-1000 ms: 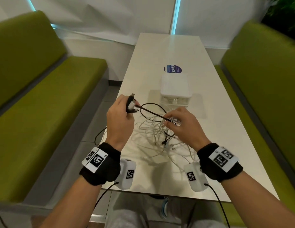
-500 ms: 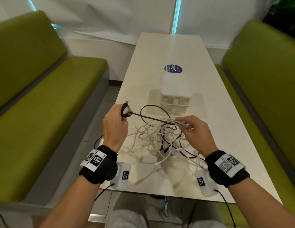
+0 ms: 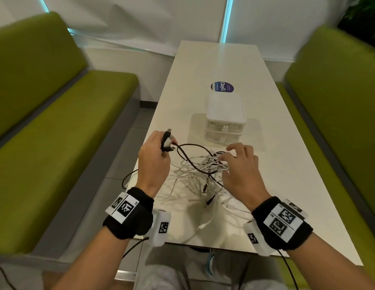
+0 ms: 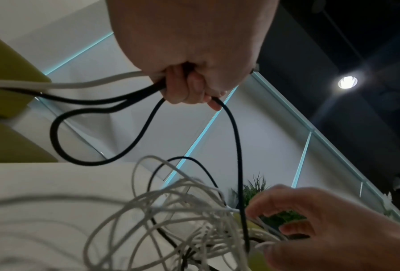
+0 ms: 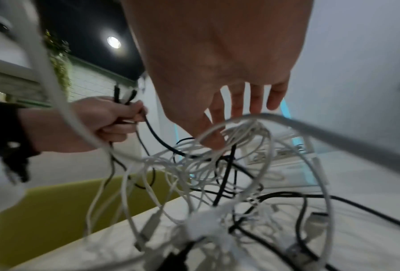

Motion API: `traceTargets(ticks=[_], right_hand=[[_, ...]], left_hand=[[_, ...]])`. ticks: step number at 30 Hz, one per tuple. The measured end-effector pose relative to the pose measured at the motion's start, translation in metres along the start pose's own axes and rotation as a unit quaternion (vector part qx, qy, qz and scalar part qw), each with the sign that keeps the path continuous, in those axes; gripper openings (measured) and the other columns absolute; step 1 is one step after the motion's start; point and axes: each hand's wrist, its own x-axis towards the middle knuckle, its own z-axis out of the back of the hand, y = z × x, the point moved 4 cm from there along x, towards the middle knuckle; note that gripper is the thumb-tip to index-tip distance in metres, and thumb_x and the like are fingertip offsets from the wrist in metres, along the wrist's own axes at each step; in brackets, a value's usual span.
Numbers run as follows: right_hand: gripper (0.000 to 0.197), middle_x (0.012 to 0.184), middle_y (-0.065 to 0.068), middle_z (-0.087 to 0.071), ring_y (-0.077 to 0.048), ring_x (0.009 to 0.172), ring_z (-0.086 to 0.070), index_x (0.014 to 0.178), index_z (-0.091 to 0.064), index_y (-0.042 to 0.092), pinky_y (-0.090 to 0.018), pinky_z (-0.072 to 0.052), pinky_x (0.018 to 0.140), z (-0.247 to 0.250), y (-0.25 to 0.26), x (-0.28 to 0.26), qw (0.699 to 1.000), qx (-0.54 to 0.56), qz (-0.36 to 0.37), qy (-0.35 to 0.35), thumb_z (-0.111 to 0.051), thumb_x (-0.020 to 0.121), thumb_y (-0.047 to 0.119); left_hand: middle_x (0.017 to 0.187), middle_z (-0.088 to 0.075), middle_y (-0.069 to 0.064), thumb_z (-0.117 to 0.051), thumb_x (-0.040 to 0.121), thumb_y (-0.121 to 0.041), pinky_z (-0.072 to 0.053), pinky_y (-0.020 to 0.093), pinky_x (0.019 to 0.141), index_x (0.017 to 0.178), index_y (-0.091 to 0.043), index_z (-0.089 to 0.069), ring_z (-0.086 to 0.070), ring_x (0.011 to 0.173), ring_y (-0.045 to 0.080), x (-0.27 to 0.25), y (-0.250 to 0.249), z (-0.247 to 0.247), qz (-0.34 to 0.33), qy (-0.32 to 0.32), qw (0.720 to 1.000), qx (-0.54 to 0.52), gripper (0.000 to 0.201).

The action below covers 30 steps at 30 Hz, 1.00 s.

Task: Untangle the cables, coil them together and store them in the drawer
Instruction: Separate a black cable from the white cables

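Observation:
A tangle of white and black cables (image 3: 201,172) lies on the white table (image 3: 203,65) near its front edge. My left hand (image 3: 155,155) is raised at the tangle's left and grips a bunch of cable ends (image 3: 167,141), black and white plugs sticking out above the fist. A black cable (image 3: 186,158) loops from that fist down into the tangle. My right hand (image 3: 239,164) hovers over the tangle's right side, fingers spread and nearly straight, fingertips (image 5: 213,141) touching white loops. The white drawer unit (image 3: 225,114) stands just behind, drawers closed.
Green benches (image 3: 56,143) flank the table on both sides. A round dark sticker (image 3: 222,87) lies behind the drawer unit. One black cable (image 3: 128,178) hangs over the table's left edge. The far half of the table holds nothing else.
My right hand has let go of the white cables it was pinching and spread its fingers over the tangle. The black cable from my left fist has gone slack into a loop.

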Motion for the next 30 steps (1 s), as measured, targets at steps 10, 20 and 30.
traceTargets(ticks=[10, 20, 30], right_hand=[[0.034, 0.115, -0.003, -0.055, -0.024, 0.106, -0.054, 0.122, -0.057, 0.013, -0.035, -0.047, 0.083, -0.033, 0.031, -0.005, 0.99, 0.088, 0.086, 0.07, -0.059, 0.088, 0.007], [0.02, 0.093, -0.003, -0.071, -0.028, 0.086, -0.06, 0.1, -0.07, 0.019, -0.035, -0.046, 0.066, 0.026, 0.008, 0.035, 0.987, 0.065, -0.002, -0.148, -0.053, 0.099, 0.027], [0.017, 0.086, -0.01, -0.064, -0.032, 0.079, -0.059, 0.095, -0.056, 0.012, -0.033, -0.033, 0.059, -0.002, 0.008, 0.015, 0.994, -0.074, -0.038, 0.074, -0.04, 0.099, 0.016]], left_hand=[[0.084, -0.058, -0.004, -0.037, 0.079, 0.019, -0.04, 0.006, 0.067, 0.086, -0.009, -0.06, -0.054, 0.078, 0.0, 0.002, -0.022, 0.009, -0.077, -0.011, 0.996, -0.033, 0.038], [0.083, -0.058, 0.009, -0.043, 0.102, -0.007, -0.043, 0.029, 0.066, 0.084, -0.013, -0.06, -0.054, 0.073, 0.015, 0.014, -0.03, 0.037, -0.09, -0.147, 0.982, -0.084, 0.025], [0.114, -0.061, 0.0, -0.044, 0.093, 0.006, -0.046, 0.031, 0.079, 0.112, -0.014, -0.066, -0.062, 0.098, 0.02, 0.007, 0.031, 0.017, 0.065, 0.007, 0.992, 0.103, 0.036]])
